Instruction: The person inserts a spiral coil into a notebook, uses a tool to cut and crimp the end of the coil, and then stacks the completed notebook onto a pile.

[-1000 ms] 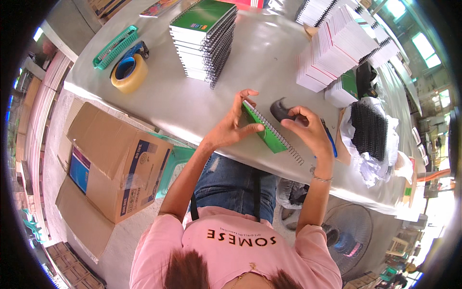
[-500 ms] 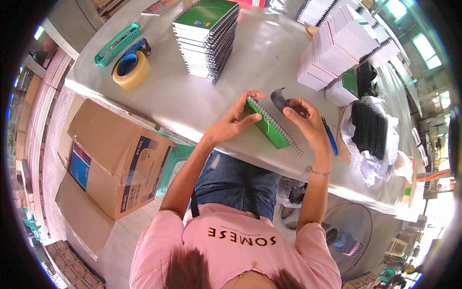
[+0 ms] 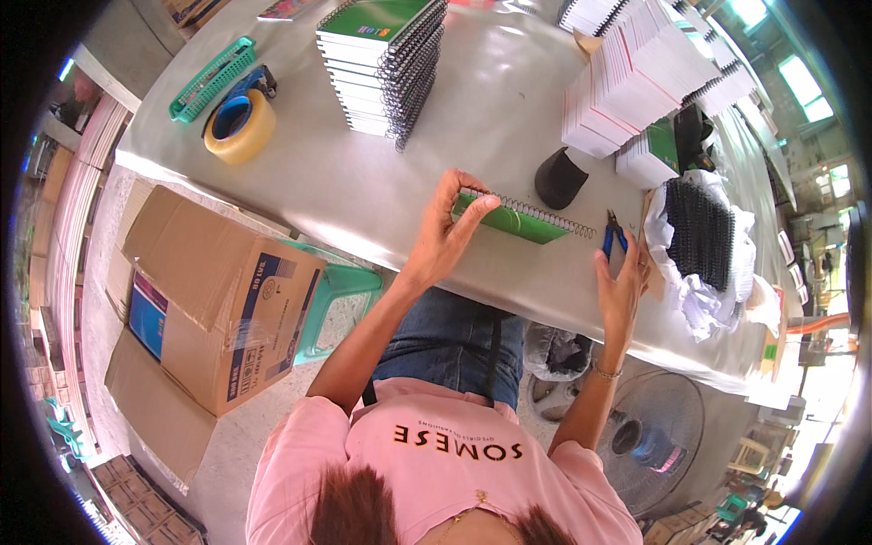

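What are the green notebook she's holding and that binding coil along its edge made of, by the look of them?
The green notebook in the left hand looks like matte card over paper: flat, no glare. Its spiral binding coil seems thin wire, dark and fine-looped; metal or plastic-coated, I cannot tell.

The right hand (image 3: 622, 289) hides part of the blue-handled pliers (image 3: 614, 238); its grip cannot be told.

My single head-worn fisheye looks steeply down, close over my lap and the grey table (image 3: 472, 136), its bent rim probably hiding the far surroundings.
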A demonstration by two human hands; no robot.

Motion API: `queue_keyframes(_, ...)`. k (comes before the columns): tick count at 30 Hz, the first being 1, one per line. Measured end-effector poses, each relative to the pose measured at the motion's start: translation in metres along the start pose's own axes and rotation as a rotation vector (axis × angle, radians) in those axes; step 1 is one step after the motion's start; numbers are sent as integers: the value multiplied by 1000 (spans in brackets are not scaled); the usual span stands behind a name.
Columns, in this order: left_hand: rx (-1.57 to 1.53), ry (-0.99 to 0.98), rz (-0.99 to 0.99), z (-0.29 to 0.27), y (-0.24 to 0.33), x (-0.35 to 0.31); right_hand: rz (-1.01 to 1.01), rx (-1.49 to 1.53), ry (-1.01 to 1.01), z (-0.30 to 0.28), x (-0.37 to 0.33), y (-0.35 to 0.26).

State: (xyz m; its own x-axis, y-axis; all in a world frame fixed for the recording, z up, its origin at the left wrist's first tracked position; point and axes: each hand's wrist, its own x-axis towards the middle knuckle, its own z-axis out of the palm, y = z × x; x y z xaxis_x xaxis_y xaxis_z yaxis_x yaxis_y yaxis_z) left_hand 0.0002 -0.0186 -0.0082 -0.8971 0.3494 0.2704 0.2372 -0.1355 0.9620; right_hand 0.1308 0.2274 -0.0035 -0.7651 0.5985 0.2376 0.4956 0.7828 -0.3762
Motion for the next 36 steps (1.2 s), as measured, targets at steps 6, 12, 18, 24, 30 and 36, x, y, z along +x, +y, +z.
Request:
queue_keyframes(6, 10, 23, 105, 2, -1, 3, -36, 459, 215, -9, -12, -11)
queue_keyframes(12, 77, 19, -41, -4, 8, 2, -151, 672, 138, -31, -53, -83)
queue_keyframes(18, 96, -45, -156, -7, 14, 4, -417, 611, 23, -24, -64, -113)
queue_keyframes(24, 126, -5, 87, -9, 9, 4, -387, 705, -25, -14, -71, -127)
queue_keyframes(30, 209, -59, -55, -14, 15, 3, -410, 627, -29, -3, -73, -127)
queue_keyframes(36, 59, -62, -90, -14, 14, 1, -433, 568, -13, 3, -74, -133)
